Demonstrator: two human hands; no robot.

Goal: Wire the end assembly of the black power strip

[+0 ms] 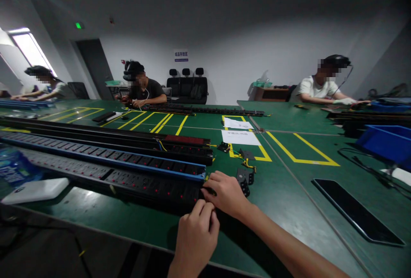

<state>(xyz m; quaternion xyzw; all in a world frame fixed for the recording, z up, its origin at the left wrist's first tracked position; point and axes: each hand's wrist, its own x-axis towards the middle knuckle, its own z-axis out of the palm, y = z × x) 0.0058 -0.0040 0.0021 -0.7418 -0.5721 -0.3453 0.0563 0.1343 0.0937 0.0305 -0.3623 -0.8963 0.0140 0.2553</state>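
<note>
**Black strip, right end at both hands**

Clock centred on the hands. Black strip (150, 183): long, narrow, laid flat on the green table (279, 192). Dark face, greyer and glossier toward the left; sockets in a row, small red marks along the length. Runs from the hands out to between 9 and 10 o'clock, with the blue strip (128, 157) alongside, on the far side.

Front table edge close, passing below the hands from 9 round to 6. Crowded at 9: white case (37, 190) and bottle (16, 168). Black parts (244, 180) just beside the knuckles at 2; papers (240, 137) farther off at 1. Widest bare surface toward 3, up to the phone (356, 211).

Left hand (197, 233): in from 6–7, back up, fingers curled, tips gathered at the strip's end. Right hand (226, 192): in from 4, fingers bent over the same end. Both mostly closed; cannot tell what, if anything, is pinched.
</note>
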